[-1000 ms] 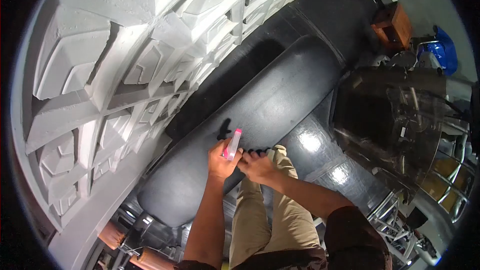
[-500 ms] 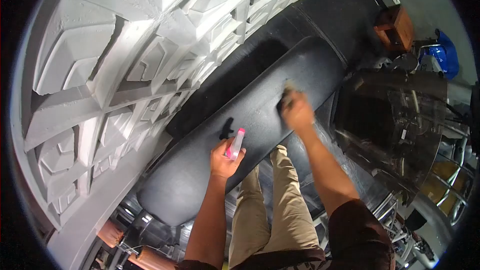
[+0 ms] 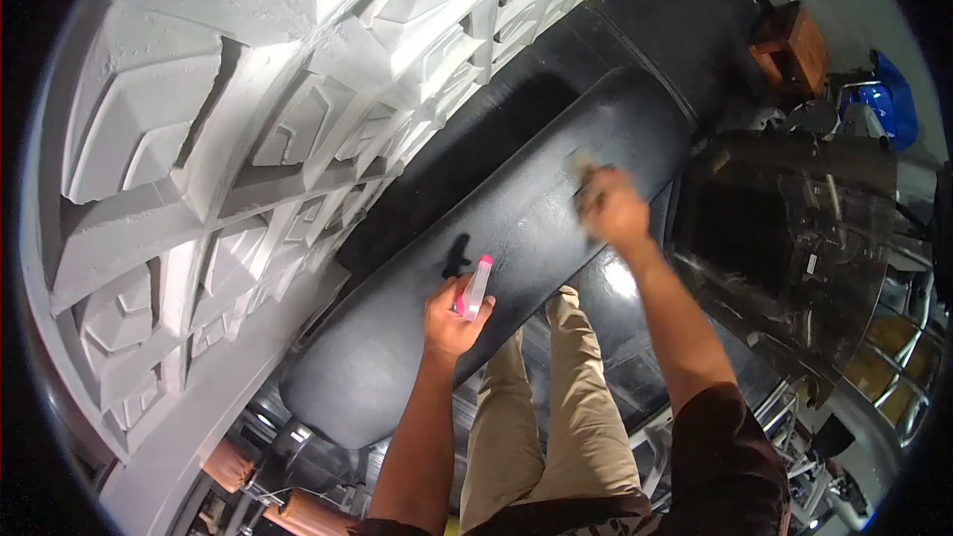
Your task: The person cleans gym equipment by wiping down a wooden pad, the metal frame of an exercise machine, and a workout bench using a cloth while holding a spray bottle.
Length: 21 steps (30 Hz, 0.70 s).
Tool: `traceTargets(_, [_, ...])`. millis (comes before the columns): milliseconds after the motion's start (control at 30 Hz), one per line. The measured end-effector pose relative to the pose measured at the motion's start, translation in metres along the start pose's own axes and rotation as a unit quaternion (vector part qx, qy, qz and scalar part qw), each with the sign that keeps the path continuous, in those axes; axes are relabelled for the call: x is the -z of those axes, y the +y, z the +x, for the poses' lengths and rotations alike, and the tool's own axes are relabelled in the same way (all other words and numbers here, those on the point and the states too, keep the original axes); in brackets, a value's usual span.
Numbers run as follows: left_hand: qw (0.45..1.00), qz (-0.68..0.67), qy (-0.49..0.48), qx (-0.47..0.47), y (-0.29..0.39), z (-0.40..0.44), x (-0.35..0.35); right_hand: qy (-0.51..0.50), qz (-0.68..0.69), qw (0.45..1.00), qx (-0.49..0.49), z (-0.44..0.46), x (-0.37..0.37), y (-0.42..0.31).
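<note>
My left hand (image 3: pixel 454 323) is wrapped round a clear bottle with pink ends (image 3: pixel 476 288), held above the near side of a long black padded cushion (image 3: pixel 536 199). Farther along the same cushion is my right hand (image 3: pixel 612 208), blurred by motion. Its fingers are closed on a small light-coloured cloth (image 3: pixel 583 167), partly hidden by the fingers and smeared. The cloth is at the cushion's surface. A dark shadow of the bottle and hand falls on the cushion.
A white wall with raised geometric relief (image 3: pixel 268 119) rises at the left. Dark glossy panel (image 3: pixel 784 238), wooden box (image 3: pixel 789 50) and blue object (image 3: pixel 884 104) are at the right. Metal frames (image 3: pixel 794 437) stand lower right, orange-brown rolls (image 3: pixel 308 514) lower left.
My right hand has left my left hand's side and moved up and right along the cushion, with the cloth now showing. My left hand still holds the bottle in nearly the same place.
</note>
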<state>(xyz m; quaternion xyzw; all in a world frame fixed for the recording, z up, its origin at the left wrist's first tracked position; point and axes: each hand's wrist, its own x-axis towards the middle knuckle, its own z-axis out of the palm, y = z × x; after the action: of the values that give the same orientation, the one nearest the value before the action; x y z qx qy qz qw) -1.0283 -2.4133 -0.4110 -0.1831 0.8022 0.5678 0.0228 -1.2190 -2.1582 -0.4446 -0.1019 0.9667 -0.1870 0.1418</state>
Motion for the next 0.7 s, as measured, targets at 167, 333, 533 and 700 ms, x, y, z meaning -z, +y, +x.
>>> traceTargets(167, [0.998, 0.039, -0.043, 0.006, 0.004, 0.001, 0.004, 0.08, 0.059, 0.978, -0.183, 0.044, 0.008, 0.058])
traceTargets(333, [0.999, 0.017, -0.04, 0.003, 0.0, 0.004, 0.005, 0.085, 0.057, 0.965, -0.243, 0.043, 0.001, 0.034])
traceTargets(533, [0.997, 0.045, -0.055, 0.004, 0.009, 0.007, 0.003, 0.09, 0.044, 0.981, -0.165, 0.059, -0.006, -0.012])
traceTargets(700, [1.0, 0.013, -0.024, -0.009, 0.004, 0.003, 0.0, -0.011, 0.025, 1.0, 0.008, 0.046, -0.028, -0.081])
